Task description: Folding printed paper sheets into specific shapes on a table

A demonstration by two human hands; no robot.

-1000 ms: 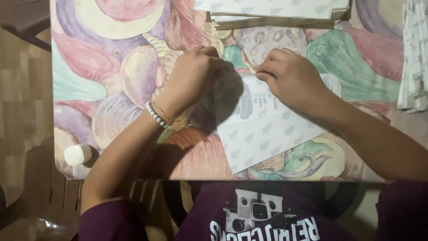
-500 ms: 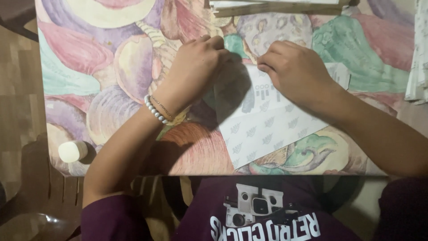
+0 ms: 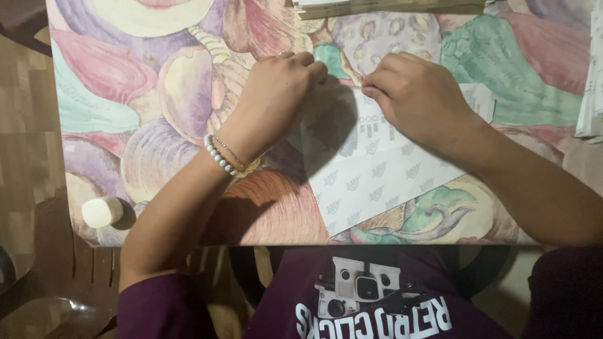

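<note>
Both hands (image 3: 352,97) pressing white patterned envelope (image 3: 377,176) top edge.

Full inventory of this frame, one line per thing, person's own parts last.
Paper sheet: 1, white with grey repeating marks, centre of table, angled, under both hands.
Table cover: 1, pastel painted shapes, pink, green and purple, over the whole top.
Small cylinder: 1, cream, lying at the table's front left corner.
Paper stack: 1, white and tan, top edge.
Papers: white, right edge, count unclear.
Chair: 1, brown, lower left.
Bracelets: 2, white beads and thin gold, left wrist.
Left hand: on the sheet's upper left edge.
Right hand: pressing the sheet's top.
</note>
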